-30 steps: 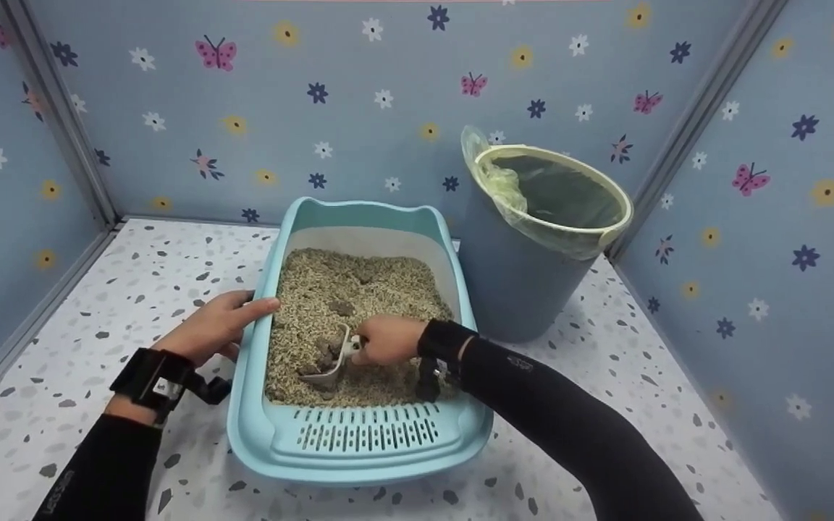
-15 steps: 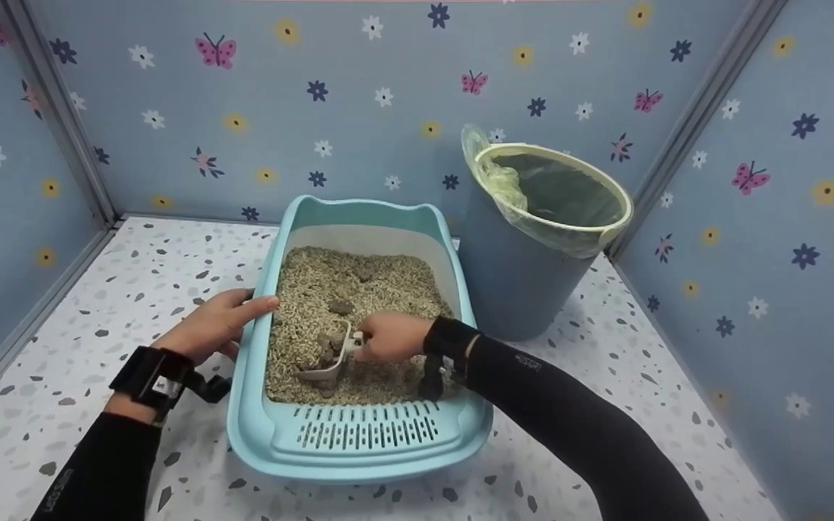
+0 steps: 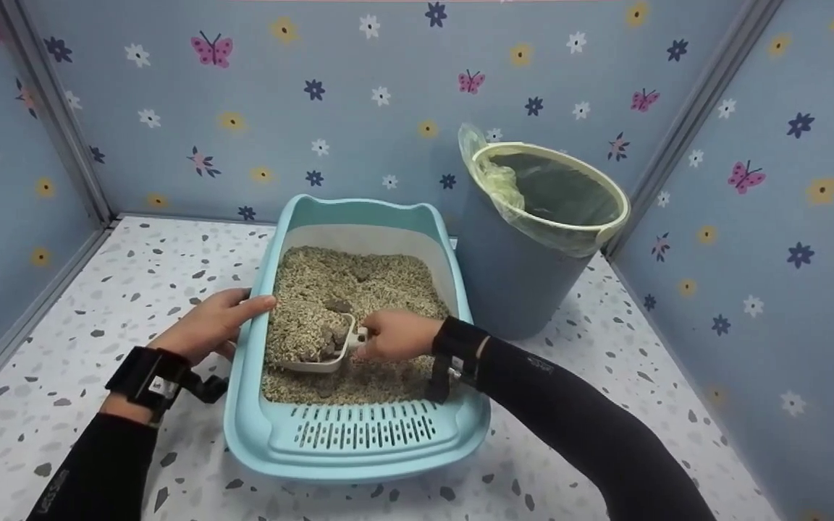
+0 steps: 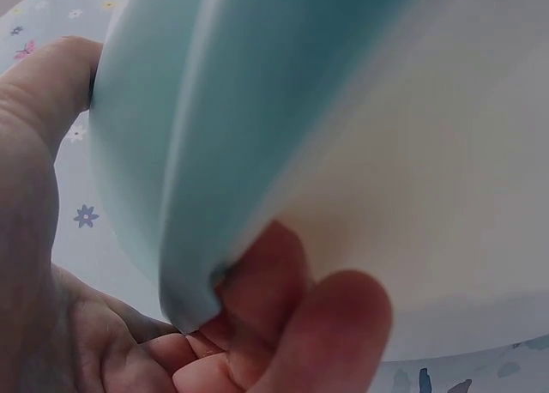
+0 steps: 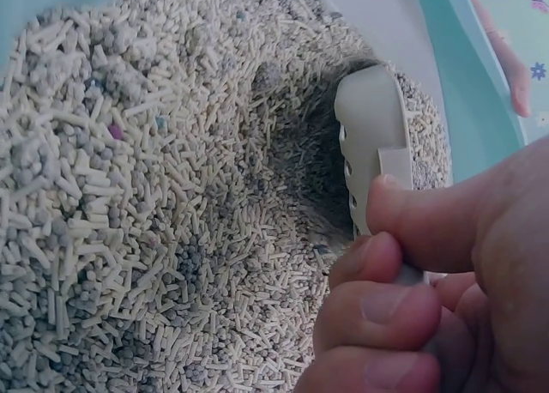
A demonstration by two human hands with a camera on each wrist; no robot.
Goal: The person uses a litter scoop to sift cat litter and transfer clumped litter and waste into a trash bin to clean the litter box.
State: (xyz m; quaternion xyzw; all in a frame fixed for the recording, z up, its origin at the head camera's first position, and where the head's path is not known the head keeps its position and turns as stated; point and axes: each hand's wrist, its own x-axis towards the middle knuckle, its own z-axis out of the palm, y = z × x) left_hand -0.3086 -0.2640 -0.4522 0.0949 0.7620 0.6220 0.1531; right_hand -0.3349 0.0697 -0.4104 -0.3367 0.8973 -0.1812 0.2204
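A blue litter box [image 3: 359, 469] holds tan pellet litter [image 3: 388, 289] with darker clumps in it. My right hand [image 3: 400, 335] grips the handle of a pale slotted litter scoop [image 3: 316, 367], whose basin sits in the litter, loaded with pellets and grey-brown clumps. In the right wrist view the fingers wrap the handle and the thumb presses along the top of the scoop [image 5: 373, 110]. My left hand [image 3: 207, 325] grips the box's left rim, the thumb over the top. The left wrist view has its fingers curled up under the rim [image 4: 193, 238].
A grey-blue trash bin [image 3: 525, 275] with a pale rim and translucent liner stands right behind the box. Flower-patterned walls [image 3: 359, 108] enclose the back and sides. The box rests on a speckled white surface [image 3: 163, 246]. A slotted ledge [image 3: 363, 427] spans the box's near end.
The scoop has pushed left through the litter and levelled, and more pellets and clumps now fill it. My right hand has shifted slightly to the right. The left hand keeps its grip on the rim.
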